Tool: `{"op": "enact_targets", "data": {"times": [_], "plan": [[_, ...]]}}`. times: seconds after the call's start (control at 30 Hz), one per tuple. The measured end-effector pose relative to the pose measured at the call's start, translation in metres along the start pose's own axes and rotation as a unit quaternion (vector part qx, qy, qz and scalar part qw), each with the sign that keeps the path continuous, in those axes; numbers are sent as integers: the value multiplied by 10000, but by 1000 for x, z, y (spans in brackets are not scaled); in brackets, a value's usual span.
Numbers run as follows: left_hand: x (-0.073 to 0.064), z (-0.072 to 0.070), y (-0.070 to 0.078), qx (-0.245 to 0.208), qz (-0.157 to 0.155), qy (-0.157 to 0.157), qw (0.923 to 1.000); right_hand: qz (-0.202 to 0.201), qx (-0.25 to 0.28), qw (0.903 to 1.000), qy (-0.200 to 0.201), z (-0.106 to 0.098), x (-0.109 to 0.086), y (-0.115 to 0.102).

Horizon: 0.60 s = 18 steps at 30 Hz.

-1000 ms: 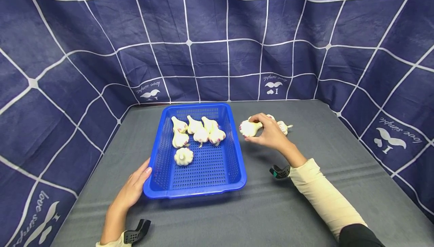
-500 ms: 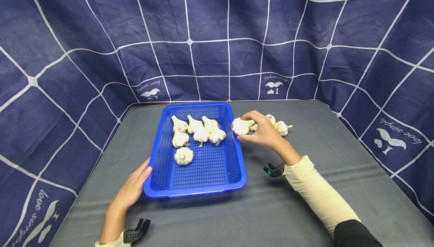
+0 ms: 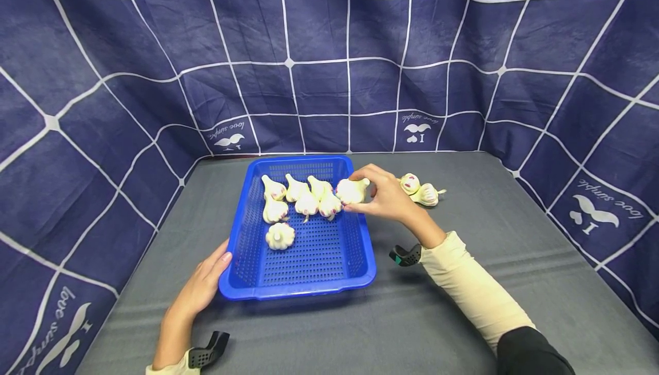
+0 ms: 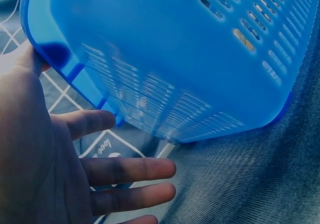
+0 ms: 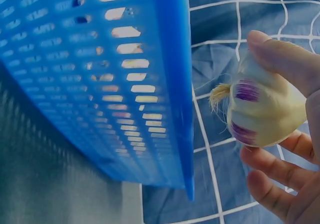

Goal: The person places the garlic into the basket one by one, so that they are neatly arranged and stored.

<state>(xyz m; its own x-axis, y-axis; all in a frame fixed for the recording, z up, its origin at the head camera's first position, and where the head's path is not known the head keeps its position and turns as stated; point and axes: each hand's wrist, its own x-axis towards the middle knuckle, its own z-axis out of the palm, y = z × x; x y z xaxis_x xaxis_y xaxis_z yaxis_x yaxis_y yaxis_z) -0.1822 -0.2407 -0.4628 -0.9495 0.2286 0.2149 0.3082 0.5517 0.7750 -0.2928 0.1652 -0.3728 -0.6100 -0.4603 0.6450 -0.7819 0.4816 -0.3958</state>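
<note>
Watching remotely, I see the right hand pinching a plump, purple-streaked garlic bulb above the right rim of the perforated blue plastic basket, whose left rim the straight-fingered left hand touches.

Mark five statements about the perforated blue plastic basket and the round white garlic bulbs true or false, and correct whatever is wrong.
1. The right-hand grip pinches a white, purple-marked garlic bulb. True.
2. Every bulb is inside the basket or in a grip. False: at least two loose bulbs lie on the grey fabric-covered table.
3. The left-hand grip touches the rectangular, perforated blue plastic basket. True.
4. Only three bulbs lie in the basket. False: seven basket bulbs can be seen there.
5. A plain red curtain hangs behind. False: it is a dark blue cloth backdrop with white lines.
</note>
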Motion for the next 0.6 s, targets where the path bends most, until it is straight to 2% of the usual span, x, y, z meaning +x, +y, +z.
{"op": "enact_targets", "data": {"times": [0.27, 0.6], "plan": [[0, 0, 0, 14, -35, -23, 10000, -45, 66, 9995, -307, 7, 10, -8], [-1, 0, 0, 12, -79, -52, 10000, 147, 167, 9952, -952, 16, 18, -15]]}}
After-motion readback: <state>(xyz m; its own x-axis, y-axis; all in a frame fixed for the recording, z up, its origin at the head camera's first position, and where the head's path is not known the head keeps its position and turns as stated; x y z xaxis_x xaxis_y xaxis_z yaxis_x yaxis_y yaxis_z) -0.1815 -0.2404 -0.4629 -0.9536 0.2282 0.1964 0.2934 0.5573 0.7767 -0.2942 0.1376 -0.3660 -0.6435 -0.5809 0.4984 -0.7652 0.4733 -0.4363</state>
